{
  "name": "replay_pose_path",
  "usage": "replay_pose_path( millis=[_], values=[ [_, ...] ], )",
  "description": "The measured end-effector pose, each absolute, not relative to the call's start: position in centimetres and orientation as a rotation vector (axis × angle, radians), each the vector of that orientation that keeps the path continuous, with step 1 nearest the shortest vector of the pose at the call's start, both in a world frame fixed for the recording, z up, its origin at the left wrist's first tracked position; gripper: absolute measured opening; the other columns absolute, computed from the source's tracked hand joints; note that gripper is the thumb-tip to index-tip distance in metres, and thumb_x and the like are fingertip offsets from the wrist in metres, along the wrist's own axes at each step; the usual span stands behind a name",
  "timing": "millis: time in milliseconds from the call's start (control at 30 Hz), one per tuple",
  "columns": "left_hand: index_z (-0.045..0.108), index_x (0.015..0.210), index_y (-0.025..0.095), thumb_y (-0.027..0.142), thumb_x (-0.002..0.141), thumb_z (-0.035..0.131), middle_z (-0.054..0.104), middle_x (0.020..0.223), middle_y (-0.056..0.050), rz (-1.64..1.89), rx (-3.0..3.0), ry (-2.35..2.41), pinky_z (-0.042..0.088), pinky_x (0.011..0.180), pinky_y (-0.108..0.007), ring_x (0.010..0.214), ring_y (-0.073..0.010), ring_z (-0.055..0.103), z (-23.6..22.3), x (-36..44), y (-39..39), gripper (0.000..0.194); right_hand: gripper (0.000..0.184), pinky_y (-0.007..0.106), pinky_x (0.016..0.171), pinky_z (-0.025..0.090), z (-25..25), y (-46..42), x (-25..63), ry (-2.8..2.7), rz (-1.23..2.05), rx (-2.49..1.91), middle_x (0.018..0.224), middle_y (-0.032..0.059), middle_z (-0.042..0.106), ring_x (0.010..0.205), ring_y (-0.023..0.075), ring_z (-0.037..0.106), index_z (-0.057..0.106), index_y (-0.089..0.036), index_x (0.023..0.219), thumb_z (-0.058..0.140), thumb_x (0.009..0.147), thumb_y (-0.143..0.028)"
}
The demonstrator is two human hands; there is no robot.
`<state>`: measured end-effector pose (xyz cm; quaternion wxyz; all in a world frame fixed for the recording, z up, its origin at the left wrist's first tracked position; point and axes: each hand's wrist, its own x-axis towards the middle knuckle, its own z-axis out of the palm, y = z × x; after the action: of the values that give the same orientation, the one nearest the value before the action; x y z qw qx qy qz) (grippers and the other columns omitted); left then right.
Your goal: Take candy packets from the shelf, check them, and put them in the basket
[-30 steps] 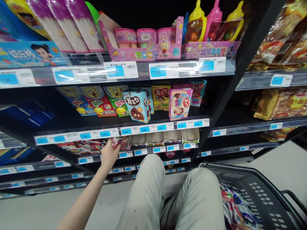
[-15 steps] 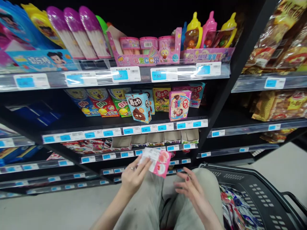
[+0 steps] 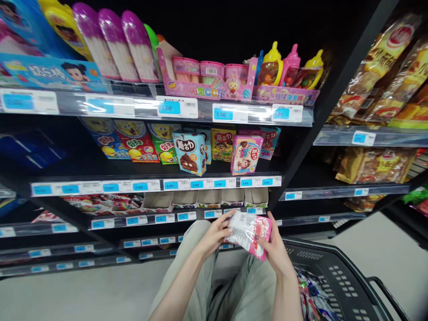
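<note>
Black shop shelving [image 3: 143, 169] filled the background, beyond the basket [image 3: 349, 287] and to its left, with upright snack boxes [image 3: 189, 154] on one level and a row of open cartons [image 3: 209, 198] below. The packet [image 3: 249, 234] was in the air above the person's knees, near the far left corner of the basket and to the left of it. The left hand [image 3: 216, 236], on the side away from the basket, pinched the packet's white end with bent fingers. The right hand [image 3: 272, 247], on the side nearer the basket, pinched the pink end — thumb over the face, the other fingers mostly hidden behind it.

The step in hand looked like steadying the packet, printed panel up, between two hands. Doing it well probably called for a light grip at the edges: the shiny film looked soft, and a hard squeeze could have creased it or crushed what was inside. A thumb shifted to the rim would have covered less of the pink face.

The printed panel faced up toward the wearer; the white end pointed away from the basket and the pink end toward it, with the near edge sloping down that way. The outline seemed nearly square — which axis was the longer could not be told.
</note>
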<state>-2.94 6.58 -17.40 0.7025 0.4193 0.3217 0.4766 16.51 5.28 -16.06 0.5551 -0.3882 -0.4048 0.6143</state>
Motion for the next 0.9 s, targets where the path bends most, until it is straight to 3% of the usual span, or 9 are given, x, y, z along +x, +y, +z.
replay_pose_path(
  millis=[133, 233, 400, 533, 667, 833, 900],
  values=[
    [0.055, 0.113, 0.014, 0.019, 0.053, 0.073, 0.065, 0.089, -0.008, 1.105, 0.923, 0.905, 0.045, 0.070, -0.028, 0.076, -0.0174, 0.058, -20.8, -2.9, 6.9, 0.063, 0.087, 0.034, 0.080, 0.047, -19.0, 4.8, 16.4, -0.971, 1.391, -0.985, 0.120, 0.0071, 0.051, 0.098, 0.0206, 0.056, 0.015, -0.029, 0.133, 0.068, 0.065, -0.027],
    [0.058, 0.109, 0.013, 0.018, 0.051, 0.073, 0.066, 0.082, -0.006, 1.096, 0.969, 1.016, 0.044, 0.068, -0.027, 0.071, -0.0154, 0.057, -22.5, -3.2, 7.4, 0.060, 0.071, 0.033, 0.073, 0.049, -20.7, 5.4, 16.6, -1.018, 1.319, -1.057, 0.111, 0.0070, 0.057, 0.088, 0.0204, 0.060, 0.032, -0.026, 0.126, 0.068, 0.064, -0.027],
    [0.064, 0.102, 0.016, 0.017, 0.051, 0.071, 0.060, 0.067, 0.000, 1.157, 1.128, 1.311, 0.040, 0.057, -0.021, 0.059, -0.0102, 0.048, -24.3, -3.4, 8.1, 0.052, 0.036, 0.028, 0.065, 0.049, -22.4, 6.5, 16.8, -1.110, 1.237, -1.203, 0.101, 0.0069, 0.063, 0.079, 0.0191, 0.060, 0.057, -0.020, 0.098, 0.068, 0.064, -0.026],
    [0.064, 0.101, 0.019, 0.020, 0.052, 0.072, 0.055, 0.067, 0.001, 1.179, 1.164, 1.332, 0.040, 0.057, -0.021, 0.060, -0.0098, 0.047, -24.7, -3.4, 8.3, 0.050, 0.040, 0.027, 0.065, 0.049, -22.7, 6.6, 17.1, -1.110, 1.319, -1.208, 0.100, 0.0062, 0.064, 0.076, 0.0177, 0.061, 0.057, -0.020, 0.102, 0.068, 0.064, -0.023],
    [0.064, 0.102, 0.017, 0.020, 0.049, 0.075, 0.054, 0.070, 0.000, 1.210, 1.066, 1.186, 0.042, 0.060, -0.022, 0.063, -0.0100, 0.047, -23.6, -3.4, 8.4, 0.054, 0.049, 0.030, 0.076, 0.048, -23.2, 6.6, 17.6, -1.066, 1.407, -1.127, 0.110, 0.0065, 0.061, 0.090, 0.0200, 0.059, 0.053, -0.022, 0.113, 0.067, 0.066, -0.020],
    [0.058, 0.110, 0.019, 0.013, 0.045, 0.077, 0.059, 0.094, -0.007, 1.227, 0.844, 0.836, 0.043, 0.069, -0.026, 0.078, -0.0142, 0.051, -22.5, -3.1, 8.2, 0.068, 0.051, 0.032, 0.082, 0.046, -24.4, 7.0, 17.9, -0.984, 1.347, -1.126, 0.116, 0.0062, 0.057, 0.097, 0.0204, 0.056, 0.053, -0.023, 0.115, 0.067, 0.066, -0.020],
    [0.059, 0.109, 0.019, 0.012, 0.046, 0.077, 0.060, 0.095, -0.007, 1.227, 0.799, 0.800, 0.043, 0.070, -0.026, 0.077, -0.0144, 0.051, -22.6, -3.0, 8.2, 0.066, 0.049, 0.032, 0.082, 0.046, -24.7, 7.0, 17.9, -0.982, 1.300, -1.159, 0.115, 0.0065, 0.058, 0.097, 0.0207, 0.056, 0.054, -0.023, 0.114, 0.067, 0.066, -0.021]
  ],
)
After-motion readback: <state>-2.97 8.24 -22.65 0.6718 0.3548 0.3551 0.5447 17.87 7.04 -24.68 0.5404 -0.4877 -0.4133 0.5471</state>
